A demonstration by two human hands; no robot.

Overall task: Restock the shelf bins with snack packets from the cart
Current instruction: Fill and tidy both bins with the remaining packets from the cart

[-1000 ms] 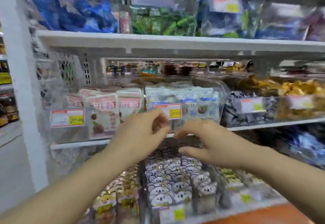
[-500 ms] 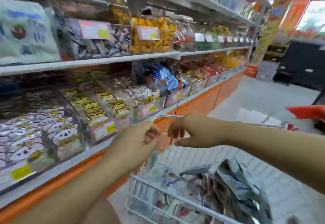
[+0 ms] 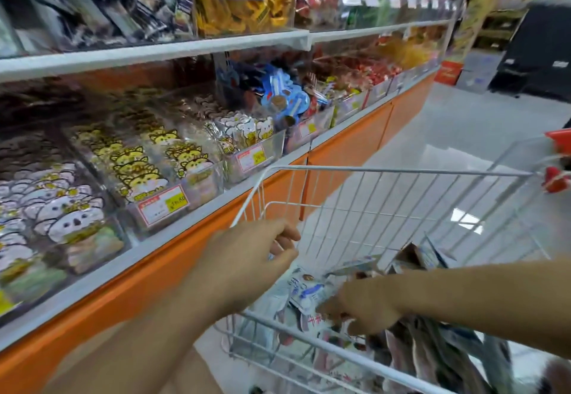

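Logged right grip down inside the cart, fingers bent onto the snack packets heaped at the near end. Cannot tell whether closed on one or merely touching: motion blur, fingertips buried. Logged left grip above the near left corner of the cart, fingers loosely curled, nothing in it, not visibly on the wire.

Compared with a second ago: both grips then raised at the front of a bin higher up. Half a second ago: both level above the cart, neither among the packets. Now turned away from the bins, right lowered into the stock. Read as one placement cycle over and the next pick begun, with no packet lifted yet.

Noted shelf bins to the left, just beside the cart. Clear-fronted, with yellow cat packets, white animal-face packets further left, and price labels on the fronts. Judged plenty of stock left in the cart, so the task is well short of done. Watch for neighbouring packets dragged up with the picked one.
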